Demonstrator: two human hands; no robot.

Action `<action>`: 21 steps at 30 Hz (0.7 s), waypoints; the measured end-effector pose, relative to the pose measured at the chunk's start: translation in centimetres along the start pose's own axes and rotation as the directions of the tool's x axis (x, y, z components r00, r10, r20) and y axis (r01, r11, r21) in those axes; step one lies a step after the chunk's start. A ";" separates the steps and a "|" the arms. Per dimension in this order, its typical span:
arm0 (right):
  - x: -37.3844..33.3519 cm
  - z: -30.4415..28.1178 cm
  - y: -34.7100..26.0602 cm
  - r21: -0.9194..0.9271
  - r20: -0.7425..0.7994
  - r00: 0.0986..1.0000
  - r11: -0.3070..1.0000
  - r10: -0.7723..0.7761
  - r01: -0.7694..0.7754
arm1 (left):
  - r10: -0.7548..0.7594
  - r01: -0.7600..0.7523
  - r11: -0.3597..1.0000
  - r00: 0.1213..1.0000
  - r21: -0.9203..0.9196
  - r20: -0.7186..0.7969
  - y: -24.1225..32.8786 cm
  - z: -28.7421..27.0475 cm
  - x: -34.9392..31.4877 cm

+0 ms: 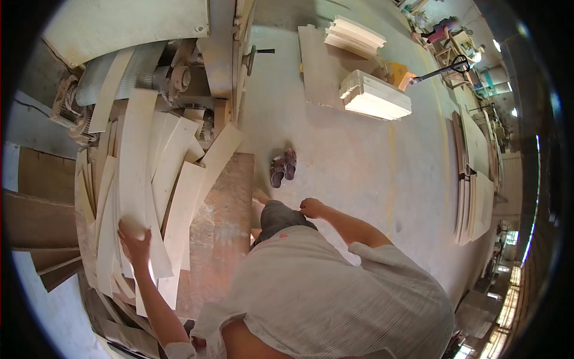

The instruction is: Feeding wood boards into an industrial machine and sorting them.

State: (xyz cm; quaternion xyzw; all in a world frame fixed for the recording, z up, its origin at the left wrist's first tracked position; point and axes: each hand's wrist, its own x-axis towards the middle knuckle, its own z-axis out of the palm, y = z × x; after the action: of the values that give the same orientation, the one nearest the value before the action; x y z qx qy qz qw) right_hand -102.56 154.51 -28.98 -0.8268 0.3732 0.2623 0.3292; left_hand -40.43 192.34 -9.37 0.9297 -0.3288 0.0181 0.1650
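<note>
A long pale wooden board lies lengthwise on a heap at the left, its far end close to a ribbed roller. My left hand is closed about the nearer part of this board, thumb on its right and fingers on its left. Underneath and beside it, more loose boards overlap at various angles. My right hand rests against my dark shorts, fingers curled; whatever might be inside them is hidden.
Above the heap stands a machine with a wide roller; another strip lies across it. A brown bench surface borders the boards. Slippers sit on the floor. Farther off are stacked boards beside a pallet jack, and leaning panels.
</note>
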 end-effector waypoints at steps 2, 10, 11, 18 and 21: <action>0.0 -0.3 -0.9 0.009 -0.046 0.998 0.999 -0.035 0.036 | -0.108 0.118 0.990 0.987 -0.075 0.120 -0.1 0.1 -3.5; 1.8 -4.9 -8.3 0.071 -0.167 0.981 0.991 -0.097 0.110 | -0.163 0.115 0.979 0.937 0.169 0.310 -4.1 3.3 -11.7; 0.9 -5.5 -9.5 0.065 -0.174 0.980 0.992 -0.094 0.106 | -0.159 0.114 0.980 0.938 0.160 0.307 -4.0 3.4 -11.3; 1.7 -2.4 -6.5 -0.062 -0.101 0.967 0.972 -0.233 0.228 | 0.096 -0.104 0.987 0.993 -0.122 -0.070 2.6 0.7 -0.6; 2.7 -1.9 -3.0 -0.276 0.079 0.924 0.883 -0.373 0.380 | 0.176 -0.225 0.966 0.935 -0.129 -0.307 7.5 -2.9 6.6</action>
State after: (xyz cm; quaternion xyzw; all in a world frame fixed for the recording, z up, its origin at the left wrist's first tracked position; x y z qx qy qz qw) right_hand -98.32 153.43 -28.53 -0.9191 0.1597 0.2543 0.2550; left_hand -39.63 183.80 -3.52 0.8617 -0.3944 0.1456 0.2842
